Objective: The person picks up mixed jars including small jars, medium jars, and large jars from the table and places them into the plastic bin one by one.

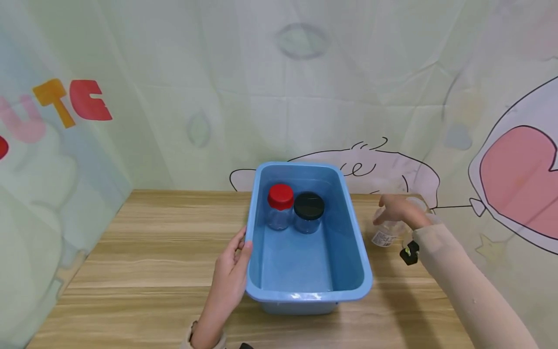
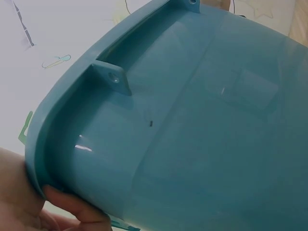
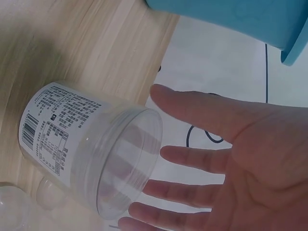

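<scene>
A blue plastic basin (image 1: 298, 261) stands on the wooden table, its long sides running away from me. My left hand (image 1: 231, 269) grips the left rim near the front corner, thumb and fingers on either side of it in the left wrist view. Inside, toward the far end, stand a clear jar with a red lid (image 1: 280, 198) and a shorter clear jar with a black lid (image 1: 308, 206). Right of the basin, my right hand (image 1: 401, 212) reaches over a lidless clear plastic jar (image 3: 62, 132) with a printed label. Its fingers are spread at the jar's open mouth.
Another clear container (image 3: 12, 209) stands beside the labelled jar, partly cut off in the right wrist view. The wooden table (image 1: 174, 252) ends at a printed cloth backdrop (image 1: 183, 97) at the back and both sides.
</scene>
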`<state>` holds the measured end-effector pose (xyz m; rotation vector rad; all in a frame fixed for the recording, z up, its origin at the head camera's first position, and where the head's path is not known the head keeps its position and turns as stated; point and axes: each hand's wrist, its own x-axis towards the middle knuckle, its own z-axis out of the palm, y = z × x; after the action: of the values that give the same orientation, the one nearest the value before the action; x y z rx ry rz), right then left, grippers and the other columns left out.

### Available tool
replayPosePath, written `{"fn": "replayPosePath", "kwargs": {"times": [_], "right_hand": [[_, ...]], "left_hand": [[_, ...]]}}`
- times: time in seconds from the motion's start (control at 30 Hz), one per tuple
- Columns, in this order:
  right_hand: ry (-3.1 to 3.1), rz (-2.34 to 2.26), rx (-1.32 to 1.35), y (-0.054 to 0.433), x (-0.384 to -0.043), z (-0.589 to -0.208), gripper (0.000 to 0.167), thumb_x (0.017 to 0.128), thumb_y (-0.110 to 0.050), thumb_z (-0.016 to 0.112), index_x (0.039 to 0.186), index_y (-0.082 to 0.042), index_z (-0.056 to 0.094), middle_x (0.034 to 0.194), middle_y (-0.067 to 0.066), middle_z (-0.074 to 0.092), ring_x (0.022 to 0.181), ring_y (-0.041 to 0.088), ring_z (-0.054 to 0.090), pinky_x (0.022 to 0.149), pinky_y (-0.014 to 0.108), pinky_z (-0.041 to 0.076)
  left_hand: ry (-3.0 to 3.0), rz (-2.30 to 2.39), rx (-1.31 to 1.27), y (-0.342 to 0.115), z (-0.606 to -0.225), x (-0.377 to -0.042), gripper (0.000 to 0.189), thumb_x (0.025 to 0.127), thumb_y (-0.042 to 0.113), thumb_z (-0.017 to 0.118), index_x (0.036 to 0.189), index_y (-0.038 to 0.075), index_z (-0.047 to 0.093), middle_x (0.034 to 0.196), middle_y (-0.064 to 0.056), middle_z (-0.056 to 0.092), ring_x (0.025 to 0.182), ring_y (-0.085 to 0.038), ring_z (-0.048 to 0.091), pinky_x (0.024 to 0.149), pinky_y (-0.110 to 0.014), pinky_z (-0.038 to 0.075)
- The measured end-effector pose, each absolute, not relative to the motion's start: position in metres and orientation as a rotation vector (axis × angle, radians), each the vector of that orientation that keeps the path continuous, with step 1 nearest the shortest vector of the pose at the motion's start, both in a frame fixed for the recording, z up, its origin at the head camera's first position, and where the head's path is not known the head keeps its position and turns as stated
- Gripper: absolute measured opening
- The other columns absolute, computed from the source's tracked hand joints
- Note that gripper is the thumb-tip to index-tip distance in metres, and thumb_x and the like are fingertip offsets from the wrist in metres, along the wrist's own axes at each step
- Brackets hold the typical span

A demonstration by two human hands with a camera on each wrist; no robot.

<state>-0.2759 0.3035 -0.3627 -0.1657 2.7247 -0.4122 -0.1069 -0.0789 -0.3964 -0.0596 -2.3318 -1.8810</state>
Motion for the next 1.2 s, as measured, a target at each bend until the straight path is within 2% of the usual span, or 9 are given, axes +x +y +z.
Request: {"fn": "replayPosePath", "kwargs": {"times": [0.1, 0.37, 0.67, 0.9, 1.2], "right_hand": [[2.737, -0.401, -0.178, 0.3026, -0.2754, -0.3642, 0.065, 0.08, -0.014, 0.081, 0.127, 0.016, 0.046, 0.124, 0.037, 0.051, 0.113, 0.051, 0.051, 0.087, 0.059, 0.048], [2.774, -0.368, -0.204, 0.3023, -0.2748, -0.3682, 0.071, 0.065, 0.004, 0.087, 0.124, 0.015, 0.048, 0.124, 0.038, 0.051, 0.111, 0.051, 0.052, 0.088, 0.057, 0.048], [2.791, -0.393, -0.209, 0.3013, -0.2729, -0.3679, 0.067, 0.065, 0.008, 0.084, 0.122, 0.015, 0.049, 0.122, 0.037, 0.052, 0.108, 0.049, 0.053, 0.086, 0.056, 0.05], [2.786, -0.403, -0.212, 0.3012, -0.2737, -0.3682, 0.065, 0.068, 0.006, 0.085, 0.121, 0.015, 0.049, 0.121, 0.036, 0.052, 0.106, 0.047, 0.054, 0.082, 0.054, 0.052], [2.757, -0.414, -0.176, 0.3012, -0.2734, -0.3673, 0.067, 0.071, -0.001, 0.086, 0.124, 0.013, 0.048, 0.126, 0.037, 0.05, 0.11, 0.049, 0.052, 0.082, 0.054, 0.052]], "left_hand": [[-2.333, -1.873, -0.056, -0.0788, -0.3969, -0.1069, 0.047, 0.108, 0.019, 0.045, 0.149, -0.003, 0.04, 0.104, -0.018, 0.053, 0.074, -0.017, 0.055, 0.067, -0.03, 0.052], [-2.33, -1.876, -0.056, -0.0787, -0.3977, -0.1065, 0.048, 0.108, 0.02, 0.045, 0.15, -0.003, 0.039, 0.106, -0.019, 0.054, 0.08, -0.019, 0.057, 0.071, -0.032, 0.053], [-2.33, -1.889, -0.061, -0.079, -0.3975, -0.1067, 0.048, 0.108, 0.02, 0.045, 0.15, -0.003, 0.038, 0.106, -0.018, 0.053, 0.08, -0.017, 0.057, 0.072, -0.031, 0.054], [-2.33, -1.903, -0.054, -0.0796, -0.3973, -0.1072, 0.048, 0.108, 0.019, 0.045, 0.151, -0.003, 0.038, 0.105, -0.018, 0.052, 0.074, -0.022, 0.055, 0.066, -0.029, 0.051], [-2.337, -1.895, -0.045, -0.0787, -0.3971, -0.1076, 0.048, 0.108, 0.019, 0.045, 0.15, -0.003, 0.038, 0.105, -0.018, 0.052, 0.073, -0.021, 0.054, 0.064, -0.027, 0.05]]}}
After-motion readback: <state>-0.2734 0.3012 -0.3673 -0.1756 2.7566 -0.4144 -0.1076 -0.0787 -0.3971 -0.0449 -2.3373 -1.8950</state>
